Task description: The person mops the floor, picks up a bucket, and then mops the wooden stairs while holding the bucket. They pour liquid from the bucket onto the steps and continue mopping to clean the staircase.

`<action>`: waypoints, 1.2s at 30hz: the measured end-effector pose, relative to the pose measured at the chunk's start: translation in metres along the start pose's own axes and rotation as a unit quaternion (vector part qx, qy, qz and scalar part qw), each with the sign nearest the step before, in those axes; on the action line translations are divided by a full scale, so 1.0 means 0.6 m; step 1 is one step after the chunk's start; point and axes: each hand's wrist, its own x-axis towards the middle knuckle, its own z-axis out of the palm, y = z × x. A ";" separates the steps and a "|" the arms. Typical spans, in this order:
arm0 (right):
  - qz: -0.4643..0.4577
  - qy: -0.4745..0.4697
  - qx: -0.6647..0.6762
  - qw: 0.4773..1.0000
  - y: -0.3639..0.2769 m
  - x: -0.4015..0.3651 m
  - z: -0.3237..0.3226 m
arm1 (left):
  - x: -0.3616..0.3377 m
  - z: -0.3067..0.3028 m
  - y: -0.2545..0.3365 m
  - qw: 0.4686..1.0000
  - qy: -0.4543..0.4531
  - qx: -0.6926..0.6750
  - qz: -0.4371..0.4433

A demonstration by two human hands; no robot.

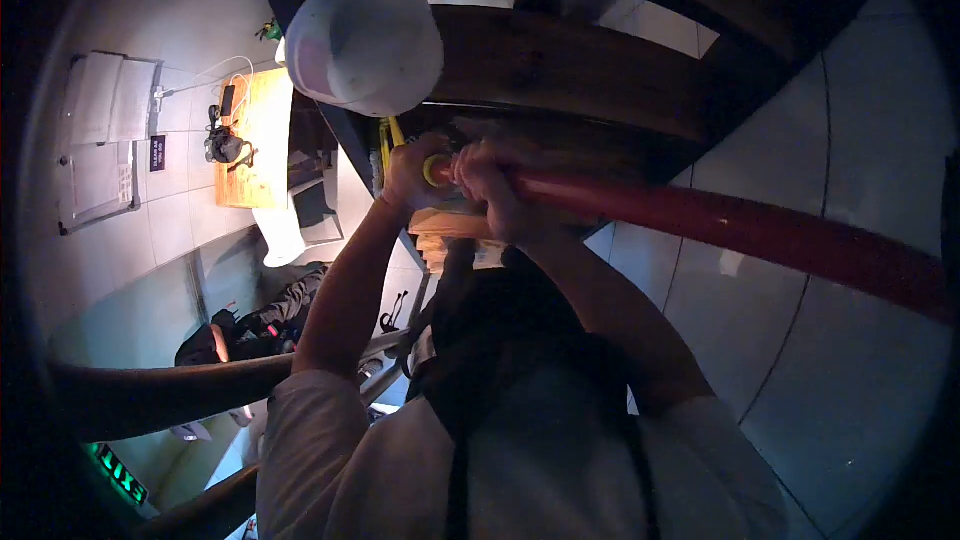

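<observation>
A long red pole (720,220) runs from the right edge toward the middle of the head view. My right hand (488,183) is closed around it near its narrow-looking end, fingers curled. Right beside it, my left hand (405,177) is closed at a yellow ring (436,171) at that end of the pole. Its fingers are partly hidden. Just above my left hand is a yellow strip (391,132). A large whitish, rounded translucent thing (368,37) stands out above both hands.
Dark wooden stair-like boards (570,65) lie beyond my hands. At the left, a lit wooden table (262,135) bears a black camera (224,144). Dark rails (190,395) cross the lower left, near a green lit sign (120,473). Pale tiles (850,380) cover the right side.
</observation>
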 end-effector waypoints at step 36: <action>-0.099 0.199 -0.116 0.968 -0.307 -0.137 -0.298 | 0.169 0.461 0.273 0.924 -0.285 -0.191 0.168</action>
